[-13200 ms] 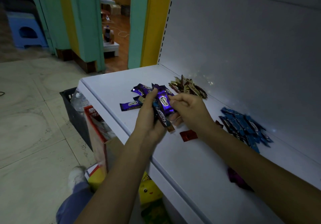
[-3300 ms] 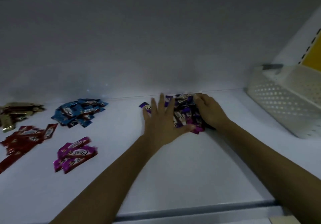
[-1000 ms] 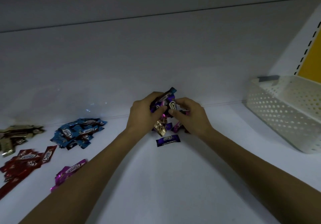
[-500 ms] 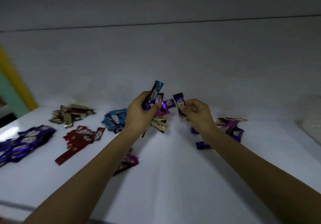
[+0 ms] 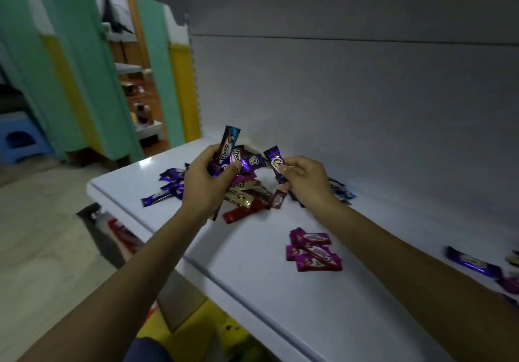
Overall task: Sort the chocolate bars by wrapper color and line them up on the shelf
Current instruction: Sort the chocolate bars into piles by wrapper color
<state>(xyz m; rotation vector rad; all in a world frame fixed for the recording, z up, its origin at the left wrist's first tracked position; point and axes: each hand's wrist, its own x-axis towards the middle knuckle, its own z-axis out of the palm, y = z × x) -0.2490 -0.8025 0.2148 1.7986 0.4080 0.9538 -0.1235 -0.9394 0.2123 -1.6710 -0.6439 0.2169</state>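
Purple foil with white lettering wraps the single chocolate bar (image 5: 276,162) that the right hand (image 5: 306,179) pinches between thumb and fingers, held almost upright above the white shelf (image 5: 252,291). The left hand (image 5: 206,186) is close beside it, not touching, and its fingers are curled around a mixed bunch of bars (image 5: 238,162). One bar with a blue top stands highest in this bunch, several purple ones are in the middle, and a magenta and a gold one hang out below. All wrappers are shiny and narrow, with crimped ends. On the shelf lie the sorted groups: a purple pile (image 5: 168,189) near the left end, some red bars (image 5: 247,210) under the two hands, and a small stack of magenta bars (image 5: 313,253) nearer to the front edge. Behind the right wrist there seems to be a group of blue bars (image 5: 342,191), but it is mostly hidden. One more loose purple bar (image 5: 471,262) lies far to the right. Beyond the shelf end are green and yellow wall panels (image 5: 84,80) and a blue stool (image 5: 16,139) on the floor.
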